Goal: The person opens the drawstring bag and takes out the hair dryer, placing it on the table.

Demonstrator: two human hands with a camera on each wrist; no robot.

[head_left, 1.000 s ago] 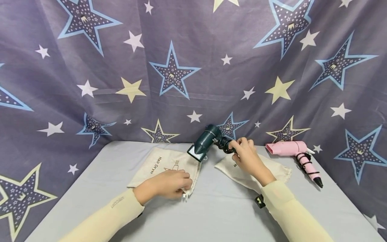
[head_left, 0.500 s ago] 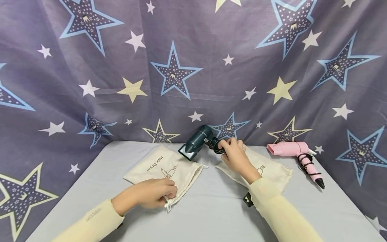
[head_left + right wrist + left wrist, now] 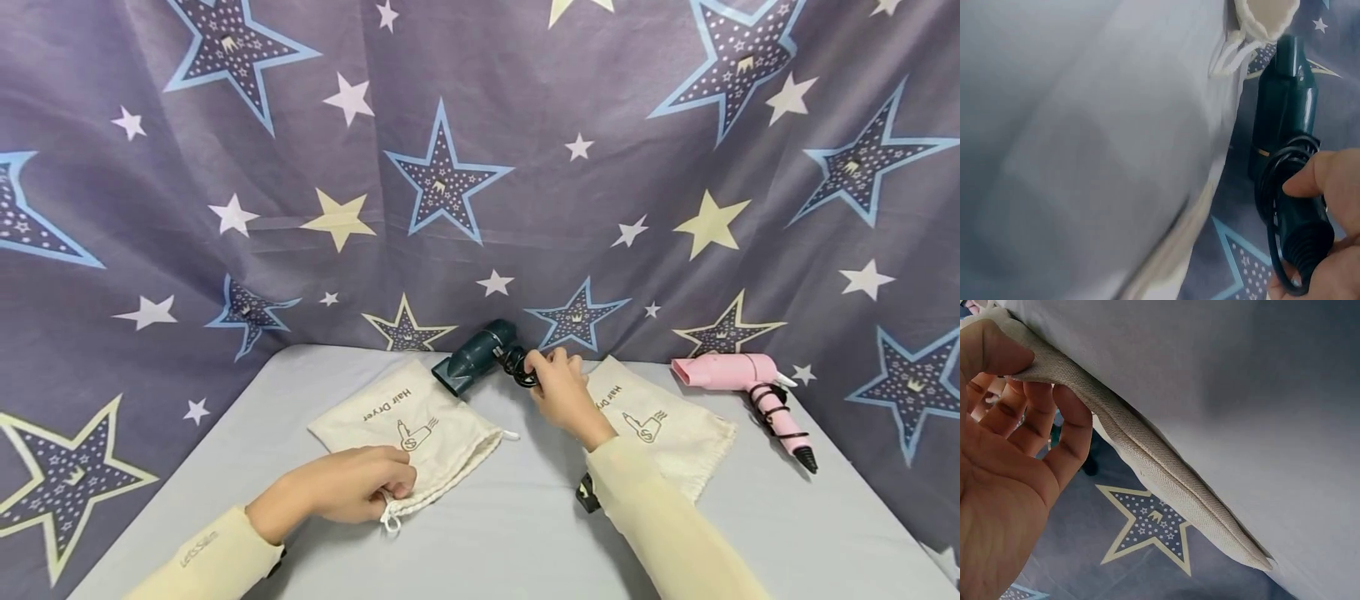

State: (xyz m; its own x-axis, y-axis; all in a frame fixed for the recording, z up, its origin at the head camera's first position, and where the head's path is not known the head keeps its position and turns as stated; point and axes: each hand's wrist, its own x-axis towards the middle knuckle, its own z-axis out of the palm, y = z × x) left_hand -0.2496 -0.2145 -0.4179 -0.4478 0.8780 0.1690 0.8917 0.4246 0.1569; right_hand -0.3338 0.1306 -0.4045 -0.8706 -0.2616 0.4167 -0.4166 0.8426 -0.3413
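Note:
A cream drawstring bag (image 3: pixel 420 417) printed "Hair Dryer" lies at the table's middle left. My left hand (image 3: pixel 352 483) pinches the edge of its mouth between thumb and fingers, as the left wrist view shows on the bag's fabric (image 3: pixel 1141 450). Behind that bag, a dark green hair dryer (image 3: pixel 474 357) is tilted with its nozzle toward the bag's far right side. My right hand (image 3: pixel 564 396) grips its handle, around which the black cord (image 3: pixel 1272 181) is wound. In the right wrist view the thumb presses the handle (image 3: pixel 1300 219).
A second cream bag (image 3: pixel 660 425) lies flat under and beside the right forearm. At the far right a pink hair dryer (image 3: pixel 731 372) rests with its cord wound on the handle. A star-patterned curtain (image 3: pixel 480 167) rises behind the grey-covered table (image 3: pixel 480 550).
My right hand has carried the green hair dryer left and slightly down toward the first bag. The left hand has moved left and nearer, drawing the bag's mouth wider.

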